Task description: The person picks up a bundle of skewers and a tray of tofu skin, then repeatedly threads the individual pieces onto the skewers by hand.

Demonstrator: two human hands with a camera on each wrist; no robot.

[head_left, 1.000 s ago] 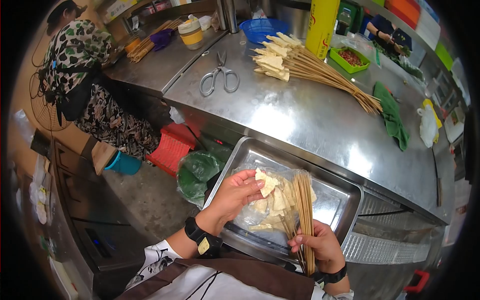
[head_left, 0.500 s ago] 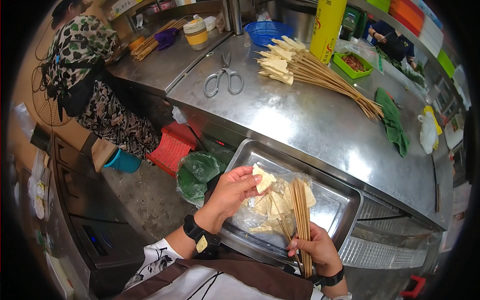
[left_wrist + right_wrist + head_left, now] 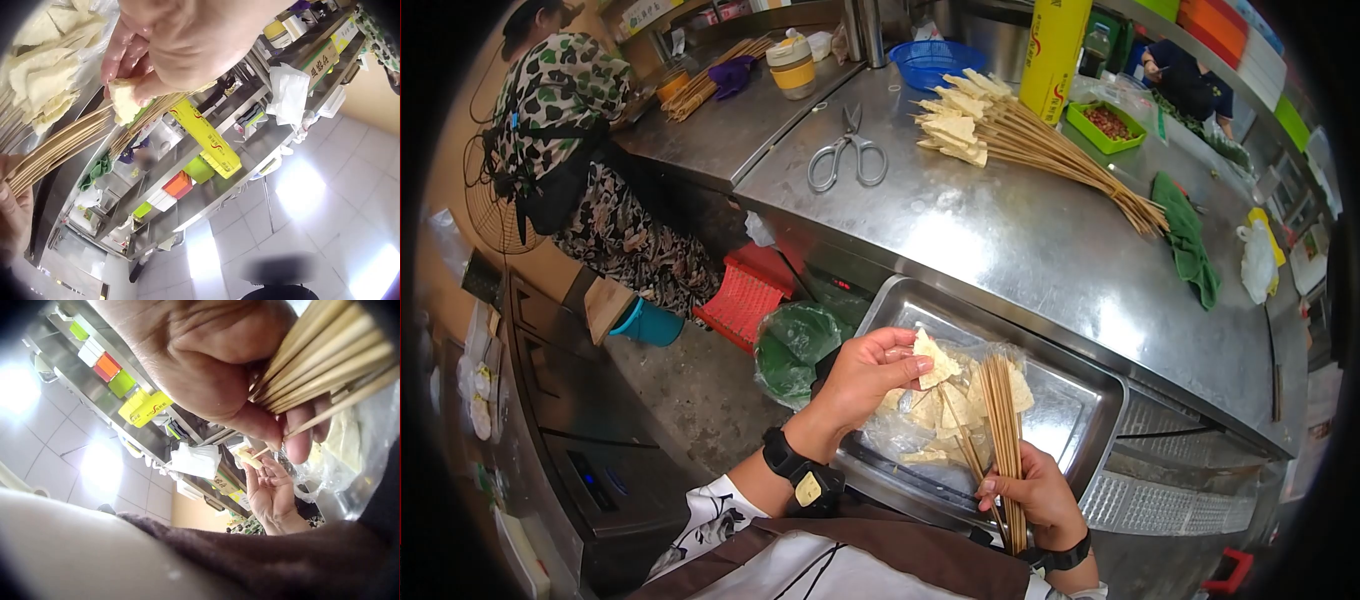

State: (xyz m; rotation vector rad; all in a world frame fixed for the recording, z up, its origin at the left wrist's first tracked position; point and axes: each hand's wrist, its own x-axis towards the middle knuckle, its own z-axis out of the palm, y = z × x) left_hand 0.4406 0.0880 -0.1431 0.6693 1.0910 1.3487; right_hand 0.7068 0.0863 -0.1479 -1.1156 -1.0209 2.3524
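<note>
My left hand (image 3: 868,372) pinches a pale yellow triangular tofu-like piece (image 3: 937,362) between thumb and fingers, above the tray. The right hand (image 3: 1042,492) grips a bundle of bamboo skewers (image 3: 1004,415), points upward. Its thumb and forefinger pinch one skewer (image 3: 340,407) apart from the rest. In the right wrist view, that skewer's tip meets the lower edge of the held piece (image 3: 249,460). More such triangular pieces (image 3: 960,408) lie in a clear plastic bag (image 3: 882,432), inside a metal tray (image 3: 1065,395) below the hands.
On the steel counter (image 3: 1020,230) lie loaded skewers (image 3: 1050,150), scissors (image 3: 845,160) and a green cloth (image 3: 1185,240). Behind stand a blue basket (image 3: 935,68) and a green tray (image 3: 1106,130). A lined bin (image 3: 800,350) and red stool (image 3: 740,300) are left. Another person (image 3: 570,130) stands far left.
The separate skewer has slid upward from the bundle, and its tip now reaches the piece in my left hand. The left hand has shifted only slightly; the head view has moved a little.
</note>
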